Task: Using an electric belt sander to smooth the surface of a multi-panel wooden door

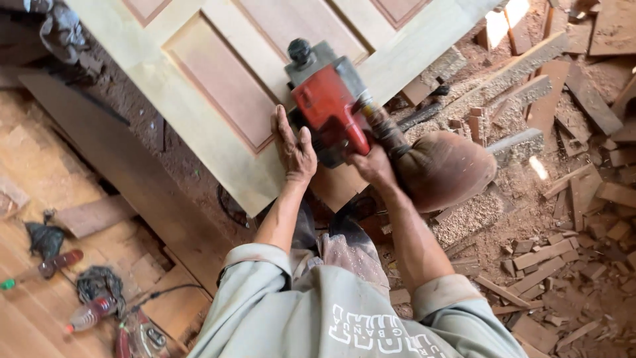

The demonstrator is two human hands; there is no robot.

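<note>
A pale wooden panelled door (218,79) lies flat before me, its near corner by my waist. On it sits a red and grey power sander (328,103) with a brown dust bag (440,169) hanging off its right side. My left hand (293,149) lies flat on the door, pressed against the sander's left side. My right hand (372,166) grips the sander's rear handle beside the bag's neck.
Wood offcuts (550,255) and sawdust cover the ground to the right. On the left lie wooden planks (126,172), a plastic bottle (89,317), a screwdriver (40,270), a dark rag (45,240) and a cabled red tool (136,335).
</note>
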